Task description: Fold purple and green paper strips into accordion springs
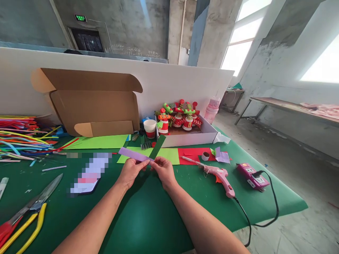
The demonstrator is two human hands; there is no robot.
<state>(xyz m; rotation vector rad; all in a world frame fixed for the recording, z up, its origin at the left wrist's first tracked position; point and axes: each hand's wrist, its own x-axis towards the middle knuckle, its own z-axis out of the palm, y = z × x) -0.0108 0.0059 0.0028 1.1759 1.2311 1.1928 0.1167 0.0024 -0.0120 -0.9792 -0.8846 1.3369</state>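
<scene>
A purple paper strip (129,153) and a dark green paper strip (158,145) meet at their ends in a V above the table. My left hand (130,173) is closed in a pinch on the purple strip near this corner. Close beside it, my right hand (164,172) pinches the lower end of the green strip. The fingers hide how the two ends overlap. Behind the hands lies a light green paper sheet (171,155), with a red paper piece (186,159) to its right. A pink hot glue gun (217,173) rests right of my right hand.
Scissors (50,188) and yellow-handled pliers (39,220) lie left, near a phone (88,176). Colourful pipe cleaners (23,141) are piled behind. A white box (190,139) holds several red-green figures, beside paper cups (150,126). A purple power strip (253,176) and cord sit right.
</scene>
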